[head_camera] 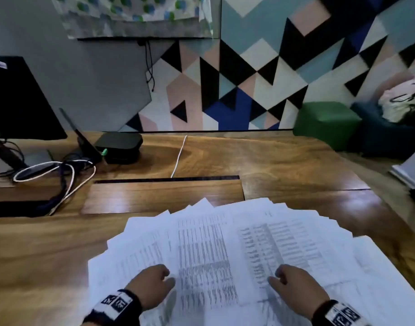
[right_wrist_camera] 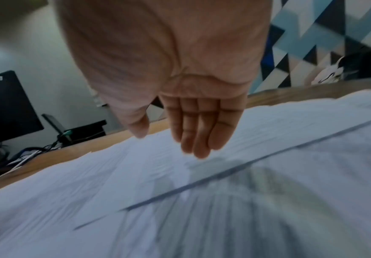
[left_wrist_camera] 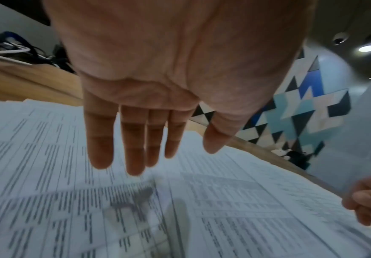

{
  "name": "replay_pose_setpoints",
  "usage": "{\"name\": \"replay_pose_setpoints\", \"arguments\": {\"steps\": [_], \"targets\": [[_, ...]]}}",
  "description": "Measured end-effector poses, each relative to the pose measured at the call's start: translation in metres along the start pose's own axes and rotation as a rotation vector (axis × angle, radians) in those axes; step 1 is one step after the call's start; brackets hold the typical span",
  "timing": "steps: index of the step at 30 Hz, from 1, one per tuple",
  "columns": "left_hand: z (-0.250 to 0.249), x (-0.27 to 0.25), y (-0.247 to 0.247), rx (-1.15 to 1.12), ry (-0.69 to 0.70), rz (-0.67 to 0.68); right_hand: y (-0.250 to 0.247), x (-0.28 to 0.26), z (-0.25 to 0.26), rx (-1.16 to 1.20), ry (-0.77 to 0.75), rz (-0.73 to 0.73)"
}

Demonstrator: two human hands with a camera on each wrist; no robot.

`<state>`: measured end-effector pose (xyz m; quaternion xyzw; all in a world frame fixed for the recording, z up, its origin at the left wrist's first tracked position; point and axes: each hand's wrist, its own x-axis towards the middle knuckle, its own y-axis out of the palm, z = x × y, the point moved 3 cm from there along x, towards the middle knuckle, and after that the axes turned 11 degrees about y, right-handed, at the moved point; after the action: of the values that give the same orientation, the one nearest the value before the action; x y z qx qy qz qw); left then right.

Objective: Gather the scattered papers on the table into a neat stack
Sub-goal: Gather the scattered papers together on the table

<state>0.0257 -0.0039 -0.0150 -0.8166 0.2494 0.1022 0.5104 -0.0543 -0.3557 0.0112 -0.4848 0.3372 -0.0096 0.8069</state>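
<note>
Printed sheets point(head_camera: 225, 243) fanned across desk point(head_camera: 284, 161), ahead of and under both sets of fingers. Left hand point(head_camera: 152, 285) and right hand point(head_camera: 298, 288) flat, fingers straight and relaxed, pinching nothing; likely poised to sweep sheets inward.

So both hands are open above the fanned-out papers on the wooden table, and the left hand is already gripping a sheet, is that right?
Not quite: the left hand grips nothing; the left wrist view shows its fingers straight above the papers. The right hand is open too.
</note>
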Motion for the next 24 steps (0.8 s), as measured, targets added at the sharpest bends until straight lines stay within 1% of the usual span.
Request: {"name": "replay_pose_setpoints", "arguments": {"steps": [2,4,5,7,10,12,15,18,19,21,22,24], "targets": [[0.004,0.004,0.009,-0.021,-0.117,-0.049,0.017,0.007,0.015,0.015,-0.011,-0.041],[0.003,0.004,0.017,-0.095,-0.198,-0.100,0.040,0.006,0.035,0.008,-0.008,-0.011],[0.003,0.004,0.023,-0.147,-0.231,-0.112,0.052,0.005,0.043,0.011,0.023,0.019],[0.001,0.004,0.031,-0.261,-0.297,-0.161,0.070,0.002,0.054,0.020,0.100,0.031],[-0.006,0.005,0.035,-0.425,-0.361,-0.225,0.084,0.000,0.064,-0.033,0.152,-0.030],[-0.008,0.009,0.040,-0.532,-0.367,-0.253,0.087,0.002,0.067,-0.059,0.161,-0.040],[-0.011,0.012,0.042,-0.746,-0.350,-0.310,0.087,0.004,0.068,-0.036,0.169,0.005],[-0.017,0.014,0.045,-1.037,-0.384,-0.253,0.088,0.003,0.066,-0.003,0.074,0.041],[-0.022,0.013,0.044,-1.121,-0.376,-0.236,0.088,0.002,0.062,0.025,0.046,0.050],[-0.023,0.016,0.043,-1.115,-0.341,-0.227,0.083,0.002,0.053,0.051,-0.001,0.029],[-0.023,0.018,0.041,-1.040,-0.314,-0.238,0.078,0.005,0.047,0.002,-0.016,-0.027],[-0.020,0.020,0.035,-0.855,-0.272,-0.274,0.068,0.010,0.039,-0.190,-0.023,-0.131]]}}
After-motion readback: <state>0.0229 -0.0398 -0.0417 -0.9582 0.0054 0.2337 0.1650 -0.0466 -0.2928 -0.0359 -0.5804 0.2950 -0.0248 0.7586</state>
